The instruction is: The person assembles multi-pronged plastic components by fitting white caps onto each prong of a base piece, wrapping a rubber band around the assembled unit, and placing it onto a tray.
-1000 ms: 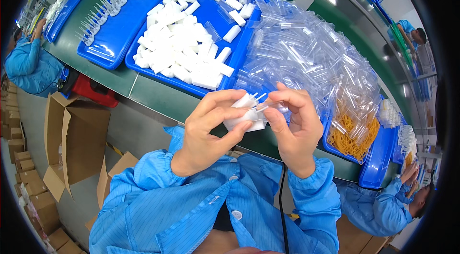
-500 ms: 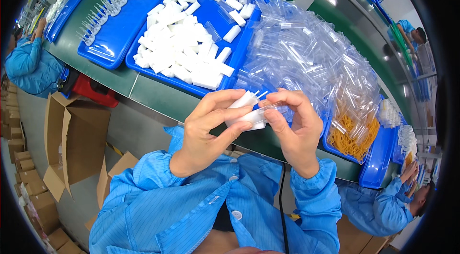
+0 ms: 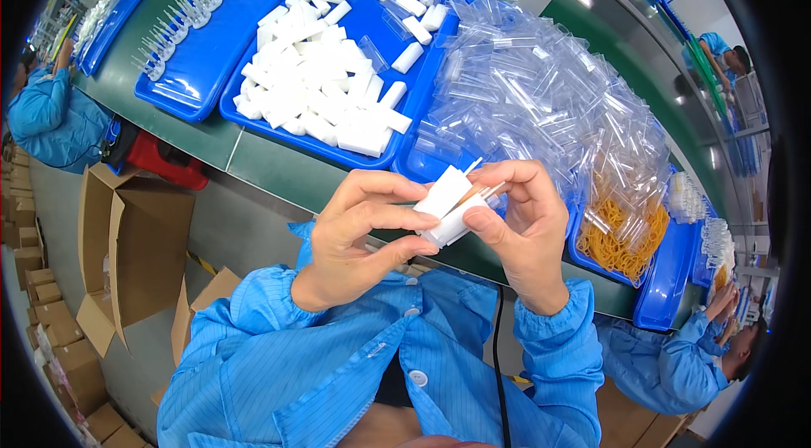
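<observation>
While both blue sleeves (image 3: pixel 355 363) rise from the lower edge, the left hand (image 3: pixel 359 233) and the right hand (image 3: pixel 528 228) meet just above the near rim of the green surface (image 3: pixel 253 165). Between them sits a small bundle of white plastic pieces (image 3: pixel 446 205), with thin white sticks poking out of its upper end. The left fingers (image 3: pixel 397 217) curl closed around the bundle from the left, thumb underneath, and the right fingers (image 3: pixel 498 233) pinch it from the right, thumb against its lower end. A black cord (image 3: pixel 498 363) hangs down the chest below the hands.

Just beyond the hands, a blue tray (image 3: pixel 372 26) holds a loose pile of white plastic blocks (image 3: pixel 325 89). To its right, a heap of clear plastic sleeves (image 3: pixel 541 102) spills over another blue tray, and yellow rubber bands (image 3: pixel 621 233) lie at that heap's near right end. To the left, a second blue tray (image 3: pixel 198 59) carries rows of small clear upright parts (image 3: pixel 194 5).

Open cardboard boxes (image 3: pixel 127 237) stand on the floor at lower left. Other people in blue coats work at the far left (image 3: pixel 51 119) and lower right (image 3: pixel 676 355).
</observation>
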Motion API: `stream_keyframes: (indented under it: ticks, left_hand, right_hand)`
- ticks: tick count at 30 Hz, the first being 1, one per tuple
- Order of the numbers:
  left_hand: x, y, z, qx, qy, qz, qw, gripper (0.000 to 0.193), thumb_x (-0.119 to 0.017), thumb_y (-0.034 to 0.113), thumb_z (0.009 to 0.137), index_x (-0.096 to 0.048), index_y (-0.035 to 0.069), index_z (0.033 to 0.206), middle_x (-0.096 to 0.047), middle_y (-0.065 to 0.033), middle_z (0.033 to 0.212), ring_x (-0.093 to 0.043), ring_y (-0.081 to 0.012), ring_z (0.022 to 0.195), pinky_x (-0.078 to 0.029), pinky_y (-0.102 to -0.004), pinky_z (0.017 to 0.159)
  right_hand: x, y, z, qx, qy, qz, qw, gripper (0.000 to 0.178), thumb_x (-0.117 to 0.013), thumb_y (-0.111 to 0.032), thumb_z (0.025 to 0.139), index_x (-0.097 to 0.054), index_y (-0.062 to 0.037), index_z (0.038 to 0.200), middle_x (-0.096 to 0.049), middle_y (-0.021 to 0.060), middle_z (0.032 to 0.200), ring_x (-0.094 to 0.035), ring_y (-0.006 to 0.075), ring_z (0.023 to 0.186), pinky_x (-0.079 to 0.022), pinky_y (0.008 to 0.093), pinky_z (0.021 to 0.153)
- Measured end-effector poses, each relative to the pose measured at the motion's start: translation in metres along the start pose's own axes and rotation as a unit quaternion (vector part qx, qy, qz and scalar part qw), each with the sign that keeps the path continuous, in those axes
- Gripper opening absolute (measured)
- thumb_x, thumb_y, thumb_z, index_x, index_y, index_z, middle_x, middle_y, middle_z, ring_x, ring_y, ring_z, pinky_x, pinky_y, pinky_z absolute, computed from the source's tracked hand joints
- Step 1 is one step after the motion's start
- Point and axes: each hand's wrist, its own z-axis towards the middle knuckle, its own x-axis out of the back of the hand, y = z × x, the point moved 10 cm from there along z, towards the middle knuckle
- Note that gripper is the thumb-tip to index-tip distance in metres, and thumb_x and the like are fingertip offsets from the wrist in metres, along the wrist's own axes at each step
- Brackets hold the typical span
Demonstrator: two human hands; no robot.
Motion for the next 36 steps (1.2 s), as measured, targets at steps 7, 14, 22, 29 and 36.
stream_keyframes:
  ticks: [7, 14, 22, 29, 36]
  left_hand:
    - [-0.004, -0.011, 0.001, 0.027, 0.015, -0.065, 0.997, 0.052, -0.082, -0.004, 0.076, -0.055, -0.001, 0.12, -0.053, -0.015, 0.121, -0.062, -0.0261, 0.113, -0.057, -0.0351, 0.097]
    - [-0.003, -0.012, 0.009, 0.077, 0.006, -0.128, 0.989, 0.046, -0.076, -0.003, 0.082, -0.054, -0.002, 0.122, -0.051, -0.017, 0.128, -0.058, -0.0255, 0.119, -0.054, -0.0375, 0.099]
    - [-0.013, -0.02, 0.013, 0.14, -0.058, -0.256, 0.955, 0.034, -0.066, 0.0, 0.091, -0.054, -0.002, 0.122, -0.048, -0.0181, 0.135, -0.054, -0.0253, 0.124, -0.053, -0.0396, 0.101]
    - [-0.014, -0.029, 0.008, 0.193, -0.025, -0.265, 0.944, 0.031, -0.071, 0.007, 0.089, -0.057, 0.002, 0.116, -0.051, -0.0215, 0.132, -0.055, -0.0291, 0.123, -0.048, -0.0456, 0.103]
    - [-0.017, -0.012, 0.012, 0.081, -0.091, -0.035, 0.992, 0.038, -0.072, 0.0, 0.086, -0.061, 0.001, 0.123, -0.048, -0.017, 0.137, -0.054, -0.025, 0.125, -0.054, -0.0379, 0.101]
  right_hand:
    - [-0.002, -0.002, 0.001, 0.01, -0.013, 0.012, 1.0, 0.036, -0.08, -0.009, 0.084, -0.059, 0.0, 0.112, -0.064, 0.0127, 0.114, -0.061, 0.0163, 0.107, -0.047, 0.0301, 0.094]
    - [0.002, -0.004, 0.003, 0.02, -0.029, 0.025, 0.999, 0.037, -0.079, -0.007, 0.084, -0.06, 0.0002, 0.114, -0.06, 0.0148, 0.121, -0.061, 0.0198, 0.11, -0.047, 0.0327, 0.098]
    - [0.0, -0.015, -0.001, 0.084, -0.075, -0.045, 0.993, 0.035, -0.079, -0.004, 0.082, -0.062, -0.0005, 0.113, -0.056, 0.0164, 0.122, -0.059, 0.0223, 0.115, -0.051, 0.0362, 0.099]
    - [0.001, -0.018, -0.001, 0.084, -0.073, -0.03, 0.993, 0.037, -0.079, -0.004, 0.081, -0.062, -0.0007, 0.113, -0.056, 0.0161, 0.122, -0.061, 0.0222, 0.113, -0.053, 0.035, 0.097]
    - [0.003, -0.017, -0.005, 0.112, -0.062, -0.116, 0.985, 0.036, -0.082, -0.006, 0.076, -0.068, -0.0045, 0.109, -0.062, 0.014, 0.118, -0.06, 0.0248, 0.11, -0.049, 0.0344, 0.094]
